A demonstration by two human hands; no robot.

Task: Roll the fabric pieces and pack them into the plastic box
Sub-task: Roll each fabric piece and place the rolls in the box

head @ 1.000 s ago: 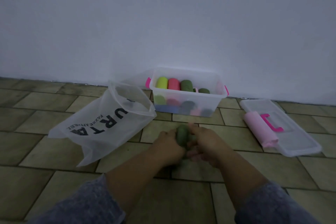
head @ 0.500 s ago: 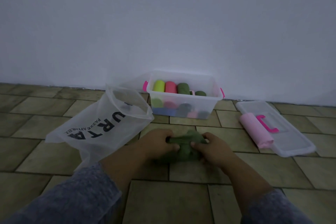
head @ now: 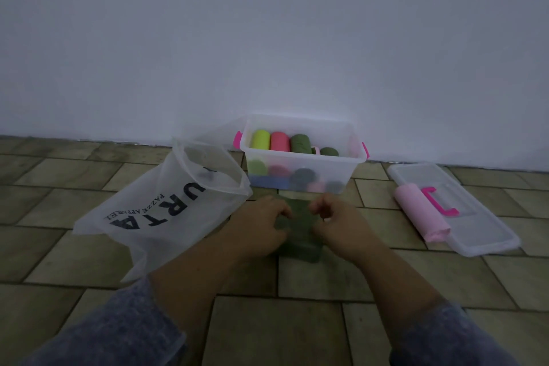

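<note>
A dark green fabric piece (head: 300, 232) lies flattened on the tiled floor in front of me. My left hand (head: 261, 223) grips its left edge and my right hand (head: 335, 223) grips its right edge, fingers curled. Just beyond stands the clear plastic box (head: 353, 154) with pink handles, holding several rolled fabrics: yellow (head: 260, 139), pink-red (head: 279, 141) and green (head: 301, 144) rolls on top, more beneath. A pale pink fabric roll (head: 420, 211) rests on the box's lid (head: 481, 235) to the right.
A translucent white plastic bag (head: 166, 208) with black lettering lies open to the left, touching the box's corner. A white wall rises right behind the box. Bare floor tiles stretch near me and to the far left.
The green fabric was a tight bundle held upright between my hands; it has been brought down to the floor and spread out flatter, my hands moving apart to its edges.
</note>
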